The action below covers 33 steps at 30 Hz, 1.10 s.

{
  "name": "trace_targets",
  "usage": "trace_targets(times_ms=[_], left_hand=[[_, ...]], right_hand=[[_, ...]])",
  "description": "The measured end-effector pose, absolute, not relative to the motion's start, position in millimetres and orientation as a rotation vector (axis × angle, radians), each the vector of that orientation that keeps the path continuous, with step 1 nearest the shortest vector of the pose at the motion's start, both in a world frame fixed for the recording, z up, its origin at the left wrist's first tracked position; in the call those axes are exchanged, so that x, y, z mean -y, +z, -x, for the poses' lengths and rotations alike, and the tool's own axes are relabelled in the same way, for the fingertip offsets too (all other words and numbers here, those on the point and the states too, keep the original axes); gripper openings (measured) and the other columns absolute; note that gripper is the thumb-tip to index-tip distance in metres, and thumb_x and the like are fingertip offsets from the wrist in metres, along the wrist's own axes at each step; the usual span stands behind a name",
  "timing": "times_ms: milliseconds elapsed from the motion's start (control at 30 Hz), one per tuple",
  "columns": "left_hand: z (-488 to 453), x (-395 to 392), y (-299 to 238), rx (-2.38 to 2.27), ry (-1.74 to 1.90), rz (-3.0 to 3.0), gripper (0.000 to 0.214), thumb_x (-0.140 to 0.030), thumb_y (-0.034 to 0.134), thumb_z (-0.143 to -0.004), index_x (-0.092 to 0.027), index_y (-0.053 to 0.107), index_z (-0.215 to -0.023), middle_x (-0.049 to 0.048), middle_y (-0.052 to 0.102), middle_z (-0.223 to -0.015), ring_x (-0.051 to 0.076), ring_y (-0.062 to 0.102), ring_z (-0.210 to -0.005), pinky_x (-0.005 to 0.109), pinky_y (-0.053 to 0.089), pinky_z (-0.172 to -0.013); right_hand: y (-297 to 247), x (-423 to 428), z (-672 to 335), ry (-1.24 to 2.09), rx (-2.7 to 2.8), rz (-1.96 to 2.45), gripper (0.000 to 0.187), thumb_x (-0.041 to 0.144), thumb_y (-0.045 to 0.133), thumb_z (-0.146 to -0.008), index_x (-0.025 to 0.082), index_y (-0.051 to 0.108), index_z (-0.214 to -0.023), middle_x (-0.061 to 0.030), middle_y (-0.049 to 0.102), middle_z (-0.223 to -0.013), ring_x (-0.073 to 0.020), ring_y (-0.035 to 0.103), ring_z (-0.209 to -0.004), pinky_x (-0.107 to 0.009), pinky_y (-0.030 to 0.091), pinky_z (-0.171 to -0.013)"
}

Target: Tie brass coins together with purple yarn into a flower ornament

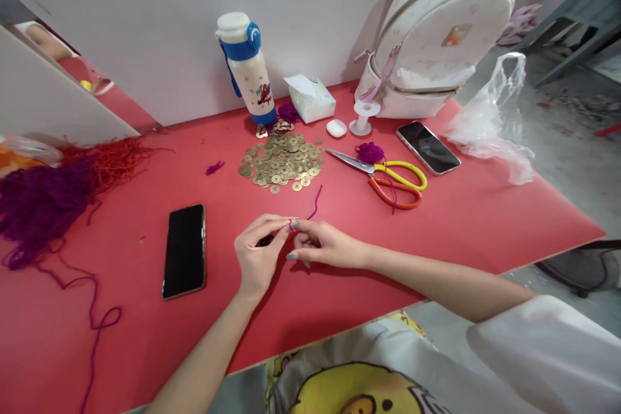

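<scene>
Over the front of the red table, my left hand pinches a purple yarn between thumb and fingertips. My right hand meets it there, its index fingertip against a small loop of the yarn. The right thumb sits apart below, and the other fingers curl under, partly hidden. A short yarn tail sticks up behind the right hand. Beyond both hands lies a heap of brass-coloured coins with holes. Scissors with yellow and orange handles lie to the right, beside a small purple yarn bundle.
Phones lie left and right. At the back stand a bottle, a tissue pack, a white spool and a white backpack. Purple yarn and red yarn pile up left. A plastic bag rests right.
</scene>
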State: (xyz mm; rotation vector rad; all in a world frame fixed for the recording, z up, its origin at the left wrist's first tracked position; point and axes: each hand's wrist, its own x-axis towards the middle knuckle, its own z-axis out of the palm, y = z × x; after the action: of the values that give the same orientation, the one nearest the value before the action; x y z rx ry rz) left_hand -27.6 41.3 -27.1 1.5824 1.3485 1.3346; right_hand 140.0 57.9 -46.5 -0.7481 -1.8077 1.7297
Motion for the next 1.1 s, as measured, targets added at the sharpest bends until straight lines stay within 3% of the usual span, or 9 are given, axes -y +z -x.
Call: trace_targets(times_ms=[133, 233, 367, 467, 567, 800, 1100], left_hand=[[26.7, -39.8, -25.5, -1.325, 1.334, -1.669, 0.008, -0.02, 0.072, -0.082, -0.022, 0.079, -0.079, 0.0028, 0.074, -0.079, 0.015, 0.069, -0.074, 0.024, 0.055, -0.068], [27.6, -42.9, -28.5, -1.362, 1.328, -1.583, 0.007, -0.022, 0.072, -0.082, -0.02, 0.079, -0.079, 0.0032, 0.074, -0.079, 0.016, 0.068, -0.074, 0.024, 0.054, -0.066], [29.1, -45.8, -32.5, -1.451, 1.333, -1.491, 0.009, -0.023, 0.071, -0.082, -0.019, 0.078, -0.078, 0.003, 0.073, -0.079, 0.014, 0.067, -0.071, 0.022, 0.052, -0.063], [28.4, -45.2, -34.0, -1.514, 1.262, -1.53, 0.009, -0.022, 0.071, -0.081, -0.018, 0.076, -0.076, 0.0027, 0.072, -0.077, 0.014, 0.065, -0.069, 0.022, 0.05, -0.062], [26.5, -44.2, -34.5, -1.491, 1.155, -1.628, 0.01, -0.022, 0.07, -0.083, -0.018, 0.075, -0.075, 0.0025, 0.072, -0.077, 0.014, 0.064, -0.07, 0.022, 0.049, -0.062], [23.6, -44.2, -33.8, -1.415, 1.132, -1.652, 0.013, -0.024, 0.064, -0.089, -0.018, 0.075, -0.091, 0.0045, 0.074, -0.093, 0.015, 0.068, -0.084, 0.022, 0.053, -0.072], [23.6, -44.2, -31.2, -1.367, 1.076, -1.668, 0.013, -0.024, 0.065, -0.088, -0.019, 0.076, -0.087, 0.0045, 0.074, -0.087, 0.015, 0.068, -0.078, 0.022, 0.052, -0.066]], right_hand=[[-48.9, -60.6, -136.5, 1.998, 1.384, 0.636, 0.048, 0.058, 0.07, -0.081, 0.02, 0.044, -0.097, 0.0058, 0.056, -0.07, -0.0079, 0.052, -0.054, -0.019, 0.042, -0.05], [-44.8, -62.8, -139.1, 2.006, 1.42, 0.656, 0.04, 0.056, 0.06, -0.089, 0.018, 0.049, -0.087, 0.0058, 0.052, -0.062, -0.0067, 0.045, -0.048, -0.02, 0.04, -0.048], [-37.1, -61.3, -144.5, 1.714, 1.75, 0.741, 0.034, 0.038, 0.045, -0.101, 0.017, 0.054, -0.075, 0.0013, 0.056, -0.061, -0.0096, 0.052, -0.054, -0.023, 0.043, -0.059], [-34.1, -57.9, -147.5, 1.237, 2.105, 0.808, 0.019, 0.019, 0.047, -0.098, 0.018, 0.059, -0.083, -0.0041, 0.067, -0.079, -0.0144, 0.06, -0.071, -0.025, 0.043, -0.068], [-33.7, -57.3, -150.7, 0.968, 2.22, 0.855, 0.017, 0.016, 0.047, -0.096, 0.019, 0.061, -0.088, -0.0054, 0.067, -0.087, -0.016, 0.06, -0.075, -0.025, 0.041, -0.066], [-36.9, -71.4, -159.8, 0.897, 1.965, 0.972, 0.023, 0.018, 0.042, -0.099, 0.019, 0.054, -0.08, -0.0024, 0.059, -0.077, -0.0148, 0.055, -0.072, -0.025, 0.04, -0.068], [-38.3, -73.6, -160.7, 0.871, 1.958, 0.961, 0.022, 0.016, 0.044, -0.098, 0.019, 0.054, -0.079, -0.0021, 0.056, -0.078, -0.0145, 0.052, -0.072, -0.026, 0.039, -0.068]])
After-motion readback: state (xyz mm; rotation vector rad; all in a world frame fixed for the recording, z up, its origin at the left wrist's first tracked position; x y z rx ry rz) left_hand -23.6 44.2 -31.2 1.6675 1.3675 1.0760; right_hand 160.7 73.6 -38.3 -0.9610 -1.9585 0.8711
